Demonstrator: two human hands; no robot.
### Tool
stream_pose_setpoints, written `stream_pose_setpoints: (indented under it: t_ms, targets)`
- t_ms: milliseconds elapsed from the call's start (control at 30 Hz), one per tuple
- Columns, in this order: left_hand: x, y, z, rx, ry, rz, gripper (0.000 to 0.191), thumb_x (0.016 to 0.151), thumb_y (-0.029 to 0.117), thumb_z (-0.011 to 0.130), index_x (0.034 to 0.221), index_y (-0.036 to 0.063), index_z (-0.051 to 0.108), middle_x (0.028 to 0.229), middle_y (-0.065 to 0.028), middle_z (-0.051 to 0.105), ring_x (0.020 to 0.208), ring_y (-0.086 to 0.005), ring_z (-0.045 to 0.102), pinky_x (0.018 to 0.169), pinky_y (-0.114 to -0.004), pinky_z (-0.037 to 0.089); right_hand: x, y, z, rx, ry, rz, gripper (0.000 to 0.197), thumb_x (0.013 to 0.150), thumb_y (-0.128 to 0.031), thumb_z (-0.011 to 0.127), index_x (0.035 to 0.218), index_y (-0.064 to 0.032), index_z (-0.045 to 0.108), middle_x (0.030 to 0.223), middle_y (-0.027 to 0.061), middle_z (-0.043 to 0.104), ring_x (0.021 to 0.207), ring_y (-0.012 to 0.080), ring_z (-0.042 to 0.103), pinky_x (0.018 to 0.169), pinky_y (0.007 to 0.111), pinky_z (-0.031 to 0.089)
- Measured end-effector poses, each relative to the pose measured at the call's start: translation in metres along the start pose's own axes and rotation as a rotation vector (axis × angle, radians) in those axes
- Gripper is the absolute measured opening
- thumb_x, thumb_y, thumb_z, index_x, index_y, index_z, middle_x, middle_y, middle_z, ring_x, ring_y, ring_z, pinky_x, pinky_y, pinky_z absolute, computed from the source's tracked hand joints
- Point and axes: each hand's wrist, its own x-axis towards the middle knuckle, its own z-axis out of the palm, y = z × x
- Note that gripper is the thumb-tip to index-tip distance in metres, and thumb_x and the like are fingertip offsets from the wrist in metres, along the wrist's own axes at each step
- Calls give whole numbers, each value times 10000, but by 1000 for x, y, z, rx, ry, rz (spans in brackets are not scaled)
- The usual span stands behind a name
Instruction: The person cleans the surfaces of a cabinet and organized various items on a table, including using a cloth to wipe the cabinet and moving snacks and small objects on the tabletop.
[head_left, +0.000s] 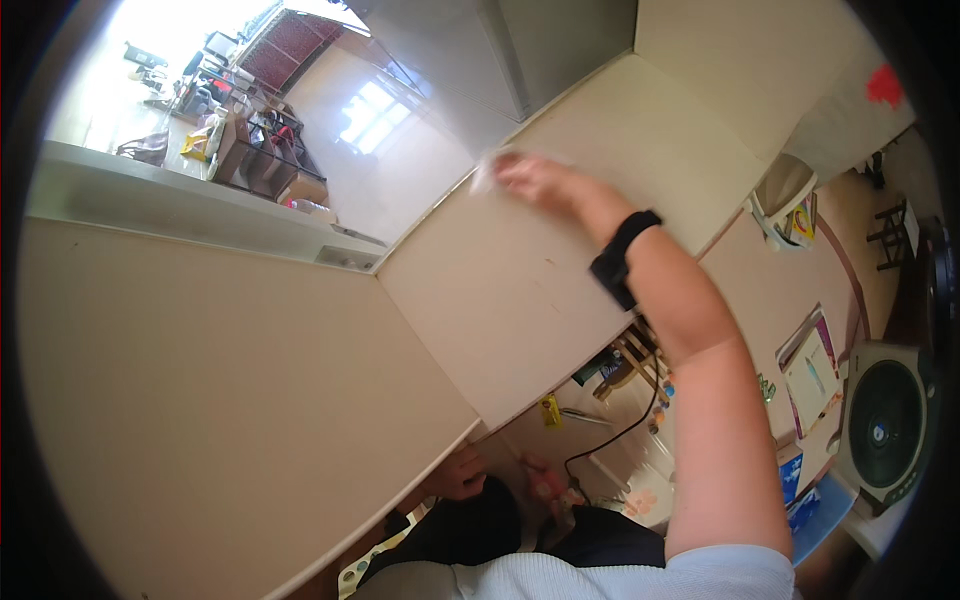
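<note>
My right hand (529, 180) reaches far out over a beige panel (487, 300), close to the seam where it meets a glossy pale surface. A thin white cloth or tissue (486, 174) is pressed under its fingers; hand and cloth are blurred. A black strap with a small box (626, 259) circles the right wrist. My left hand (457, 474) is low, beside the edge of another beige panel (225, 397) and above my dark-clothed knee. Its fingers look curled, but shadow and the panel edge partly hide them, so its grip is unclear.
Cluttered shelves (262, 142) stand at upper left near bright light. At right, a pinkish table (757, 292) carries booklets (810, 375) and a white bin (784, 199). A round dark fan-like appliance (885, 424) stands beyond. A black cable (622, 435) hangs below my right arm.
</note>
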Motion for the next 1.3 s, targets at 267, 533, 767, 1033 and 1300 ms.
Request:
stream_pose_setpoints:
  t_ms: [267, 533, 767, 1033, 1300]
  targets:
    - [2, -1, -4, 57, 26, 58, 180, 587, 213, 653, 652, 119, 514, 650, -26, 444, 614, -194, 432, 566, -292, 403, -7, -27, 7, 305, -81, 292, 312, 843, -306, 506, 1092, -141, 594, 1097, 74, 599, 1004, 211, 534, 899, 314, 370]
    - [-1, -1, 4, -74, -7, -15, 175, 600, 179, 640, 627, 104, 485, 649, -51, 452, 608, -210, 443, 581, -313, 413, -27, 69, -103, -105, 400, 193, 331, 898, -257, 410, 1137, -84, 559, 1148, 122, 568, 1065, 265, 523, 916, 325, 377]
    - [-8, -1, 9, -70, 12, -49, 157, 607, 137, 646, 648, 96, 500, 669, -57, 464, 628, -207, 472, 595, -318, 421, -29, 72, -139, -393, 572, 516, 454, 919, -310, 343, 1279, -42, 409, 1276, 131, 471, 1171, 272, 443, 994, 316, 318]
    - [-5, 2, 12, -103, 81, -41, 168, 599, 142, 653, 690, 90, 521, 720, -64, 490, 654, -215, 487, 608, -323, 426, -30, 62, -108, -315, 448, 364, 288, 886, -189, 404, 1084, -53, 563, 1043, 129, 598, 994, 280, 561, 838, 343, 438]
    - [-3, 0, 6, -109, 80, -28, 178, 600, 159, 650, 680, 93, 505, 702, -62, 473, 640, -219, 475, 597, -320, 421, -45, 63, -112, -286, 523, 273, 283, 879, -118, 440, 1133, -66, 553, 1134, 129, 571, 1016, 307, 547, 851, 351, 425]
